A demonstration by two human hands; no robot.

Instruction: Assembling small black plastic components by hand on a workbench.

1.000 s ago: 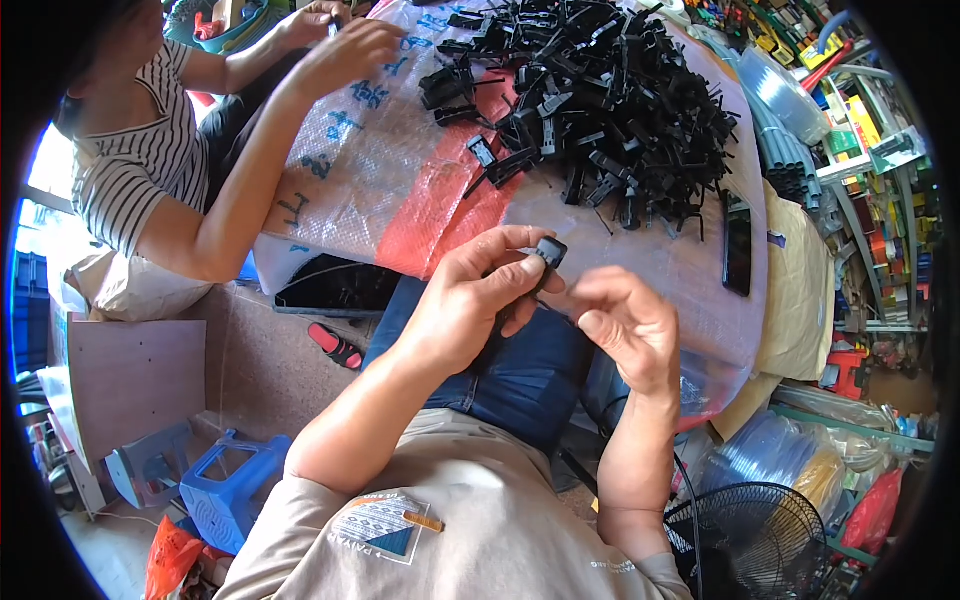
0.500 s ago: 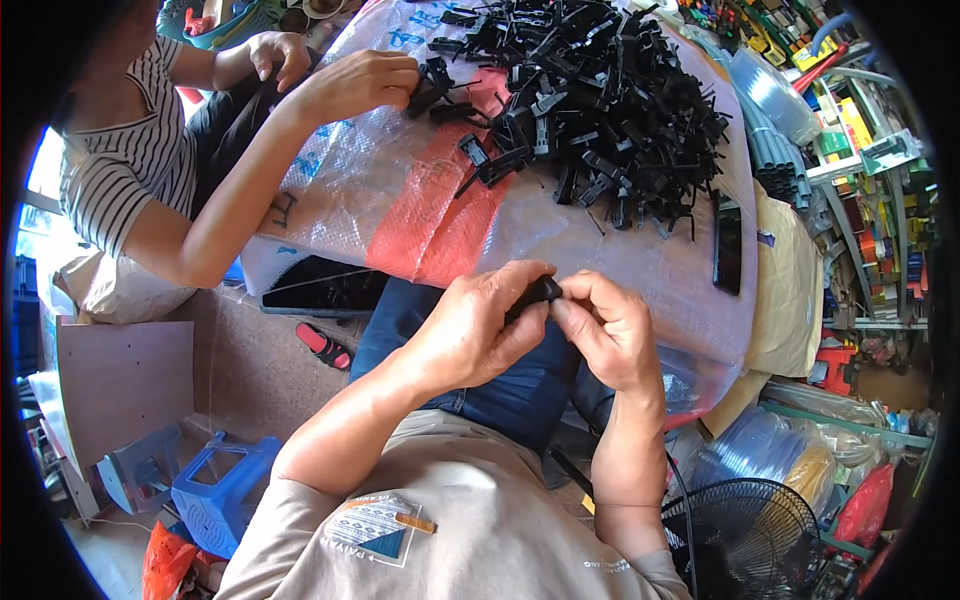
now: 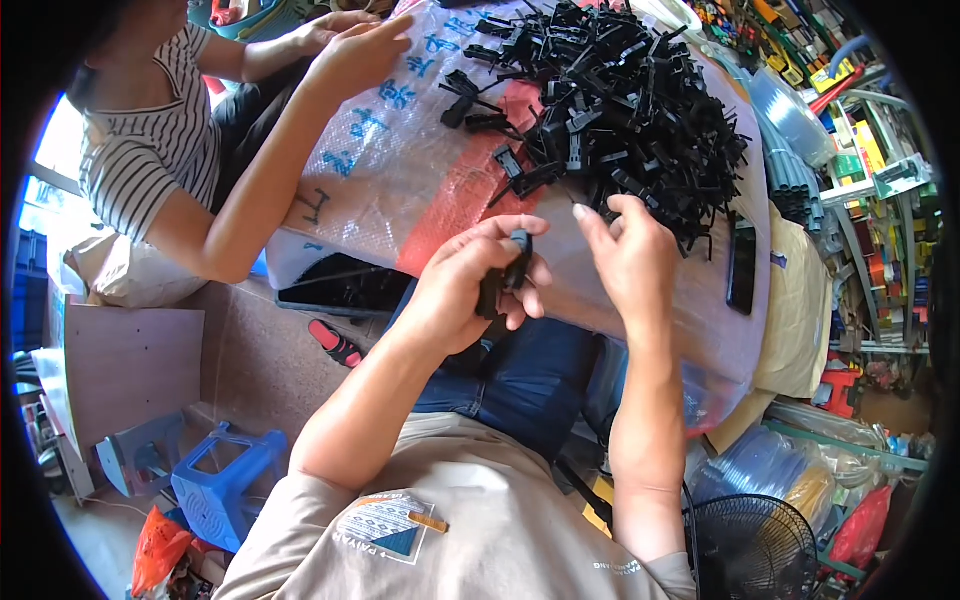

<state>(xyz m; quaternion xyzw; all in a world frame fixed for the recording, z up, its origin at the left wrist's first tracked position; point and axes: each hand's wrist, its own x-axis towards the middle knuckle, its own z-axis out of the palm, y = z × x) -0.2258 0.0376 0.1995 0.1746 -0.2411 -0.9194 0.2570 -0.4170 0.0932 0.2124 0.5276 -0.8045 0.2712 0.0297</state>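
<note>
My left hand is closed around a small black plastic part, held over my lap at the table's near edge. Its exact kind is hard to make out, as the fingers cover much of it. My right hand is apart from it, at the near side of a big heap of black plastic parts. Thumb and forefinger stand apart there, with nothing visible between them. The heap lies on a table covered with a woven plastic sheet with a red stripe. A few loose black parts lie at the heap's left side.
Across to the left, a person in a striped shirt holds both hands over the table's edge. A black phone lies at the table's right. A blue stool, a black fan and crowded shelves stand around.
My right hand has left the black part in my left hand and moved forward to the heap. My left hand has turned and opened slightly around the part. The other person's hands have drawn back from the heap.
</note>
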